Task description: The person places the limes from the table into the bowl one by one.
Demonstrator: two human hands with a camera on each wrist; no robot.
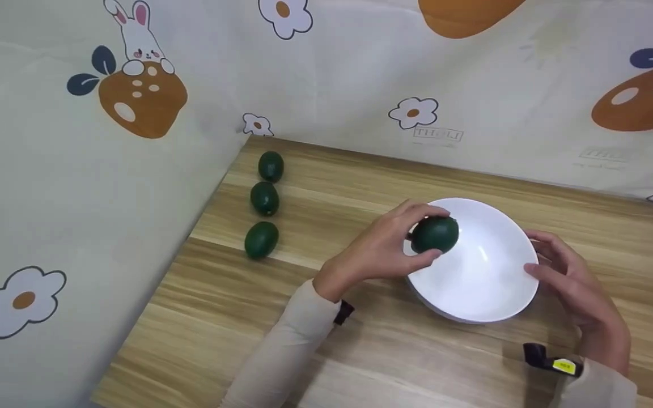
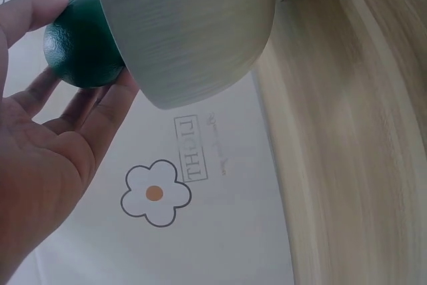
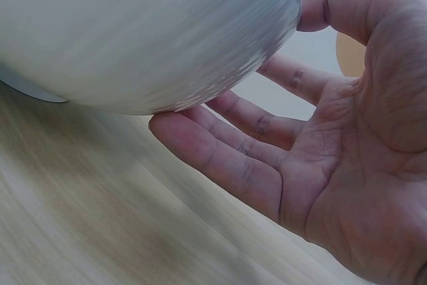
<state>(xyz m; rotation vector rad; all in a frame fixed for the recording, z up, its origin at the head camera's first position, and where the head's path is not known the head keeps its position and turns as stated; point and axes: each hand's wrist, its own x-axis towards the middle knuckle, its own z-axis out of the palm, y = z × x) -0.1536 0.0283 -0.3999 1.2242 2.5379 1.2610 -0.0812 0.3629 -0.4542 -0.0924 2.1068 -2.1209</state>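
A dark green avocado (image 1: 435, 234) is gripped between the thumb and fingers of my left hand (image 1: 386, 243), over the left rim of a white bowl (image 1: 488, 266). From the left wrist view, the same avocado (image 2: 81, 41) appears beside the bowl's outer wall (image 2: 193, 31), partly hidden by it. My right hand (image 1: 573, 280) holds the bowl at its right side, thumb at the rim. In the right wrist view the fingers (image 3: 220, 158) lie along the outside of the bowl (image 3: 147, 31). No other fruit shows inside the bowl.
Three more dark green avocados stand in a row at the table's left: a far one (image 1: 271, 166), a middle one (image 1: 264, 199) and a near one (image 1: 261, 240). The wooden table (image 1: 236, 328) meets a patterned cloth (image 1: 338, 85) at the back and left.
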